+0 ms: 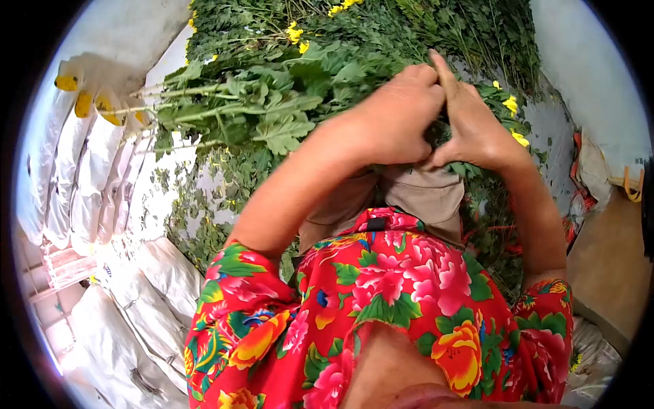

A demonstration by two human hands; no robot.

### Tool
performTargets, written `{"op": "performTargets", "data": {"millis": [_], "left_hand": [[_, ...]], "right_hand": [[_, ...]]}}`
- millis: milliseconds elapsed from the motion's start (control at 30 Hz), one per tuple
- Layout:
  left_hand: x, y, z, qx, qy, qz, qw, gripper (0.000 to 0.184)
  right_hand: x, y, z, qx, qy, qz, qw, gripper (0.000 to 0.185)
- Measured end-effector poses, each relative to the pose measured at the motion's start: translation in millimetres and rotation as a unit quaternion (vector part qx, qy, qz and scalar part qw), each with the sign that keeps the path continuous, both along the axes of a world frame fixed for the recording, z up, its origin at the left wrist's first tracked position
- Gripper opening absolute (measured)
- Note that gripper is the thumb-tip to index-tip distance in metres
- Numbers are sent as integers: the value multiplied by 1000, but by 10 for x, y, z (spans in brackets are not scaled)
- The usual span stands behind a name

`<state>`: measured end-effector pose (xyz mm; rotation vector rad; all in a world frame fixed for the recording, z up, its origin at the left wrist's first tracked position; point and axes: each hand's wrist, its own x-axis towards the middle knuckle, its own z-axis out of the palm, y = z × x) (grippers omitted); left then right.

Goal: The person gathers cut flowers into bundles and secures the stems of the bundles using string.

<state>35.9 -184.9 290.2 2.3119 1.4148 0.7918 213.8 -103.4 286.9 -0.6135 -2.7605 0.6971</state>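
Note:
A bunch of yellow chrysanthemums [276, 112] lies crosswise before me, with its bare stem ends pointing left and its yellow blooms [512, 108] at the right. My left hand [402, 112] is closed over the bunch, fingers curled; whatever is pinched in them is hidden. Facing it, my right hand [475, 129] grips around the bunch, index finger stretched along the far side and thumb on the near side. The two hands touch or nearly touch. Leaves and hands cover the middle of the bunch.
More cut chrysanthemums [381, 24] are heaped behind the bunch. White-wrapped bundles with yellow ends [85, 157] lean at the left, and more white wrapped bundles [126, 341] lie at lower left. Red strands [579, 191] and a brown board [608, 262] are on the right.

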Motion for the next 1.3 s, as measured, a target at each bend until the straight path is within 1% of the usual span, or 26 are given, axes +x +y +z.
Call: {"op": "performTargets", "data": {"millis": [33, 67, 100, 133, 167, 200, 267, 333, 367, 433, 467, 500, 567, 633, 700, 733, 767, 800, 867, 933, 967, 1033, 1133, 1167, 1233, 1300], "left_hand": [[-92, -86, 129, -15, -75, -29, 997, 62], [-188, -168, 443, -106, -67, -62, 990, 57], [-323, -200, 539, -85, -82, -89, 989, 56], [-399, -203, 650, 45, -116, -99, 987, 62], [-434, -278, 814, 106, -21, -13, 994, 83], [-432, -261, 788, 102, 67, 15, 992, 101], [-427, -194, 500, 79, 253, 66, 962, 118], [-500, -151, -109, 65, 331, 92, 937, 111], [-509, -224, -101, 55, 334, 89, 937, 111], [-421, -249, -34, -104, 275, 147, 944, 121], [-406, -262, -58, -63, 268, 158, 948, 104], [-421, -278, -80, -62, 267, 147, 950, 104], [-498, -261, -155, 26, 291, 120, 949, 74], [-505, -242, -176, 31, 287, 135, 948, 68], [-470, -226, -142, 81, 313, 98, 941, 66], [-444, -229, -141, 42, 318, 116, 940, 66], [-425, -231, -137, 3, 325, 136, 936, 66], [-423, -235, -139, 16, 317, 136, 939, 68], [-417, -247, -143, 44, 300, 136, 943, 70], [-380, -276, -86, 47, 298, 149, 942, 77], [-409, -288, -116, 58, 297, 157, 940, 78], [-422, -331, -95, 3, 272, 194, 943, 81], [-470, -346, -148, 5, 271, 207, 940, 85], [-476, -340, -160, 18, 281, 207, 937, 85], [-449, -323, -153, 36, 289, 190, 937, 82], [-434, -361, -51, 19, 276, 189, 942, 78]], "right_hand": [[4, -35, -15, 69, -7, 2, 998, 136], [11, -59, -37, 100, -47, -1, 994, 122], [14, -77, -43, 94, -45, -8, 995, 122], [25, -101, -33, 138, -67, -11, 988, 118], [45, -122, -45, 181, -91, -14, 979, 114], [53, -147, -70, 180, -78, -27, 980, 107], [107, -122, -93, 177, -60, -19, 982, 104], [144, -94, -128, 189, -33, -3, 981, 98], [107, -149, -127, 179, -30, -3, 983, 98], [87, -150, -118, 211, -11, -7, 977, 98], [87, -133, -132, 210, -14, -9, 978, 98], [81, -116, -147, 209, -19, -19, 978, 98], [110, -92, -186, 226, -17, -19, 974, 97], [192, -75, -266, 225, 40, -16, 973, 100], [216, -26, -322, 325, 163, -14, 931, 73], [161, -65, -243, 359, 203, -38, 910, 64], [350, -108, -58, 213, 157, -63, 962, 59], [512, -183, 226, 75, 114, -111, 984, 56], [1076, -5, 221, 62, 115, -199, 971, 44], [1862, 358, 87, 46, 50, -331, 941, 33], [2330, 547, -88, 29, 1, -402, 915, 27], [3048, 604, -650, -40, -119, -472, 872, 19], [3289, -4, -1533, -163, -227, -423, 862, 18], [3570, -138, -2190, -233, -266, -454, 818, 20], [3739, -502, -2851, -203, -306, -493, 789, 28], [3599, -851, -3094, -247, -208, -652, 686, 27]]}}
